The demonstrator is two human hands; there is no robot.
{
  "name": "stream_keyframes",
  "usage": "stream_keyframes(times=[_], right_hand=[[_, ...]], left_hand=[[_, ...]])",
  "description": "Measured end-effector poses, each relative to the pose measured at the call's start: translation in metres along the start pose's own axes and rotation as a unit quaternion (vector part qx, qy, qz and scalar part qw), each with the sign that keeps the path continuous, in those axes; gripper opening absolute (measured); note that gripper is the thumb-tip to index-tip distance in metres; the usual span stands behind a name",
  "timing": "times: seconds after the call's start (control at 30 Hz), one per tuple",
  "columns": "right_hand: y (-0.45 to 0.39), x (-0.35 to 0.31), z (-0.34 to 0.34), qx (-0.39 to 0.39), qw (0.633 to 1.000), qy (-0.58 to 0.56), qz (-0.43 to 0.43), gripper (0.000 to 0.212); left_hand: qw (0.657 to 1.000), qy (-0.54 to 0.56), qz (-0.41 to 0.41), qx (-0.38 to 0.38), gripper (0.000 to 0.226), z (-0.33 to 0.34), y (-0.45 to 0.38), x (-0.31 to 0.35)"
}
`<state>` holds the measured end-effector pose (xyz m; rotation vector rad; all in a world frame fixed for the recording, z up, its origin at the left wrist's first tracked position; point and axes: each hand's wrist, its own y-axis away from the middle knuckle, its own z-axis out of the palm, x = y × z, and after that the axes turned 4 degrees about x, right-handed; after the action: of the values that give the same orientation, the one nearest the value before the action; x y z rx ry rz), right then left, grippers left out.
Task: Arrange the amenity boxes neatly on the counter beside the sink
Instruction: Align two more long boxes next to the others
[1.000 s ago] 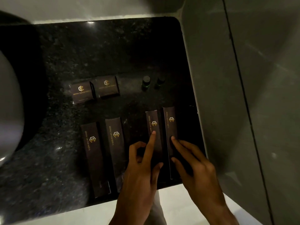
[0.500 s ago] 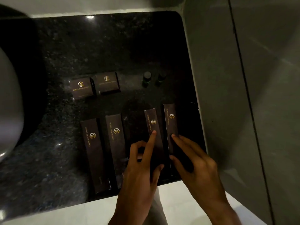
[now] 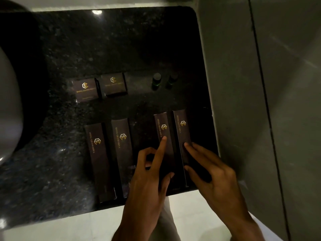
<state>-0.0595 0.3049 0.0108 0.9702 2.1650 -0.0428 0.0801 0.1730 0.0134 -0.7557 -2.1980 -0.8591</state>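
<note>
Several dark amenity boxes with gold logos lie on the black granite counter (image 3: 52, 153). Two long boxes (image 3: 99, 159) (image 3: 121, 153) lie side by side at the front left. Two more long boxes (image 3: 163, 131) (image 3: 181, 129) lie at the front right, close together. My left hand (image 3: 149, 178) rests its forefinger on the inner one, thumb against its side. My right hand (image 3: 212, 176) lies with its fingers spread on the outer one. Two short boxes (image 3: 86, 89) (image 3: 114, 84) sit further back.
Two small dark bottles (image 3: 156, 81) (image 3: 172, 80) with green bands stand behind the right-hand boxes. A pale sink basin (image 3: 8, 110) curves in at the left. A grey tiled wall (image 3: 243, 84) borders the counter on the right. The white counter front (image 3: 69, 226) runs below.
Both hands have stayed on the two right-hand long boxes. The view has shifted slightly; the boxes themselves show no clear movement.
</note>
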Motion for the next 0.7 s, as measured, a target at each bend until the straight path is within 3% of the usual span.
stream_keyframes(times=[0.7], right_hand=[[0.0009,-0.0096,-0.0063,0.004,1.000,-0.004,-0.006,0.058]], left_hand=[[1.000,0.012,0.001,-0.002,0.086,0.0009,0.0020,-0.0009]])
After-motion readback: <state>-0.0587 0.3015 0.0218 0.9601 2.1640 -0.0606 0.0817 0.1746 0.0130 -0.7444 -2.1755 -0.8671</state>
